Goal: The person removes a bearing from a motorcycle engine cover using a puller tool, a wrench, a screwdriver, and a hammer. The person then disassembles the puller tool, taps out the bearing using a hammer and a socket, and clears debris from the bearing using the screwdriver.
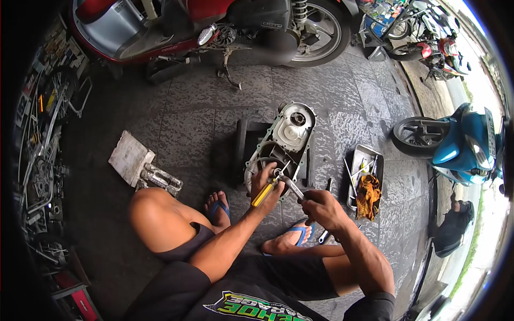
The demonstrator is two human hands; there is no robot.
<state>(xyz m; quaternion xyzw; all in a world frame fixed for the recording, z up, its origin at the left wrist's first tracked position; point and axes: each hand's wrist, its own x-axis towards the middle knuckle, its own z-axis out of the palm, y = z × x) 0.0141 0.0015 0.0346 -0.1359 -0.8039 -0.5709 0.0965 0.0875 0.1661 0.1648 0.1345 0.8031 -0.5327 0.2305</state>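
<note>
An engine crankcase [293, 132] rests on a dark stand [243, 140] in front of me. My left hand [265, 188] is closed around a screwdriver with a yellow handle [261, 196], low over the near end of the crankcase. Its fingers are also at the ring end of a metal wrench [293, 187]. The wrench's other end is gripped by my right hand [320, 207], to the right of the crankcase. Whether the screwdriver or wrench touches the casing, I cannot tell.
A metal tray [350, 202] with tools and an orange rag [368, 196] lies on the right. Another tool [323, 236] is by my right foot. A dirty white board [130, 156] and metal part [160, 179] lie left. A red scooter [176, 47] stands ahead, a blue motorcycle [461, 143] right.
</note>
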